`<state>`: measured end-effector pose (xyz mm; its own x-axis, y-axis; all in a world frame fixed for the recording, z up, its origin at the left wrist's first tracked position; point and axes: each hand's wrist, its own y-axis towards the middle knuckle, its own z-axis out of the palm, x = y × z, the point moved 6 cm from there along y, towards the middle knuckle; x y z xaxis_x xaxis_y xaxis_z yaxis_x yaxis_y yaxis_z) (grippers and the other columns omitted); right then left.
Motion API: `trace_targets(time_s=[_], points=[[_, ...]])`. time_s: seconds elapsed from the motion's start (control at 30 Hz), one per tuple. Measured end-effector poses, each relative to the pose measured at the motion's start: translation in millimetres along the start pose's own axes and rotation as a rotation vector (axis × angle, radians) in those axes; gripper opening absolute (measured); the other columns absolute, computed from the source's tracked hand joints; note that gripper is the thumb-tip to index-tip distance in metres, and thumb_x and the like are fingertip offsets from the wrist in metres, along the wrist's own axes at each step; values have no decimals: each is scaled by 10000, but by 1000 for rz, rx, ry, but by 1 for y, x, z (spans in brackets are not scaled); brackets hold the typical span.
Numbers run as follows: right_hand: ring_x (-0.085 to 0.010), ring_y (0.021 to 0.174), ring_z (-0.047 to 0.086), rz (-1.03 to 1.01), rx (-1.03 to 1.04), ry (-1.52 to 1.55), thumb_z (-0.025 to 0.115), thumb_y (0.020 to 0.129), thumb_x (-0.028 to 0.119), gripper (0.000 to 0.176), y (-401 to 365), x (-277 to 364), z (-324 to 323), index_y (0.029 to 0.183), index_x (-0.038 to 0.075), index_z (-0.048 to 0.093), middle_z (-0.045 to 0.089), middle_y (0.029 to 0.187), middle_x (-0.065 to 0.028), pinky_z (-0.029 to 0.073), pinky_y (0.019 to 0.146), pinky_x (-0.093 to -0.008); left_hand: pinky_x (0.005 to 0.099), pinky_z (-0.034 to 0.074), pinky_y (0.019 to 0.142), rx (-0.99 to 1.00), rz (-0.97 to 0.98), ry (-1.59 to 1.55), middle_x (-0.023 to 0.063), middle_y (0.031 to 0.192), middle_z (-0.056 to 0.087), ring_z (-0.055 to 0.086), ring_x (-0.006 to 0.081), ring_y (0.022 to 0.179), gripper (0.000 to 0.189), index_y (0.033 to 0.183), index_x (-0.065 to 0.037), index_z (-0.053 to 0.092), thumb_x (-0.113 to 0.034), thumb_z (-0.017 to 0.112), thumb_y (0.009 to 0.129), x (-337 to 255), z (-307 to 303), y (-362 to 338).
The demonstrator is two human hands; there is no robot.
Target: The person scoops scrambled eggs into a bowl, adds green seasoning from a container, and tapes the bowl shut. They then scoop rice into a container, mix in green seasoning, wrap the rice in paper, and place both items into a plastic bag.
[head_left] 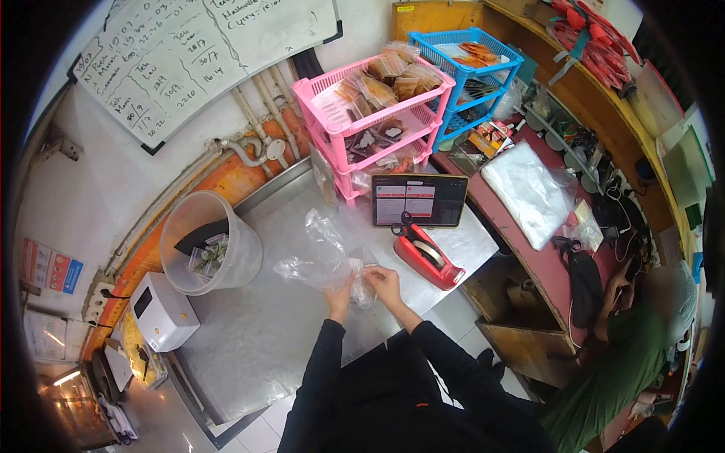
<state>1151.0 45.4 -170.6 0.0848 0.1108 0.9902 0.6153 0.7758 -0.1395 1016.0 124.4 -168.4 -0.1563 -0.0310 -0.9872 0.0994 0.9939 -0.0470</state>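
Observation:
Both hands meet over a steel table (249, 332), pinching clear plastic bags. My left hand (340, 289) grips a crumpled clear plastic bag (316, 257) that billows up and to the left. My right hand (383, 281) pinches a smaller clear bag (362, 290) hanging between the two hands. Black sleeves cover both arms.
A red tape dispenser (427, 257) and a tablet (420, 200) stand just beyond my hands. Pink (374, 113) and blue (472, 72) racks hold packets. A clear bucket (211, 241) and a white device (162, 309) sit left. A person in green (619, 362) sits at the right counter.

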Motion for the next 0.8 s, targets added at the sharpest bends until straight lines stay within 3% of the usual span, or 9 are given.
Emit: trace_targets(time_s=[0.07,0.1,0.2,0.27,0.3,0.37,0.47,0.8], points=[[-80,630,567,50,-33,151,608,771,68,108,3,-5,3,853,5,639,630,764,-48,453,538,-222,295,469,699,171,-213,-189,82,960,590,556,155,887,364,1002,-5,570,-155,707,699,7,8,-1],[-86,620,567,97,-71,302,607,779,71,102,4,-10,4,851,8,640,627,755,-45,453,543,-211,295,469,699,165,-217,-189,82,960,590,556,155,887,364,1002,-5,570,-155,707,699,5,7,1],[-89,610,569,159,-100,386,615,771,75,112,6,-2,5,861,15,641,625,748,-45,457,558,-200,274,481,664,210,-252,-171,90,905,605,576,148,820,311,947,22,591,-145,694,705,6,8,9],[-91,611,571,168,-76,341,614,770,71,114,8,-1,5,864,12,638,625,754,-45,456,553,-196,253,490,598,385,-309,83,91,842,620,591,136,721,272,880,43,611,-152,686,707,10,15,13],[-93,612,573,174,-58,297,613,768,68,116,9,0,5,867,10,635,626,759,-46,454,547,-192,253,490,598,379,-310,82,91,842,620,591,136,721,272,880,43,611,-152,686,707,10,15,14],[-93,615,575,186,-51,332,608,771,72,117,10,-1,5,868,13,633,626,760,-44,450,547,-191,302,434,493,349,-183,65,69,573,602,560,138,511,337,664,45,627,-287,674,696,-2,16,15],[-95,623,580,214,-34,385,597,778,87,120,9,-1,2,872,21,631,627,760,-38,445,556,-195,308,425,490,399,-198,209,97,564,598,571,133,530,364,654,50,621,-309,671,689,9,18,22],[-104,665,589,295,30,353,583,788,120,131,9,-3,-2,876,33,627,626,773,-31,454,618,-219,310,422,482,382,-177,143,98,546,591,576,154,510,382,634,49,615,-326,668,683,8,18,20]])
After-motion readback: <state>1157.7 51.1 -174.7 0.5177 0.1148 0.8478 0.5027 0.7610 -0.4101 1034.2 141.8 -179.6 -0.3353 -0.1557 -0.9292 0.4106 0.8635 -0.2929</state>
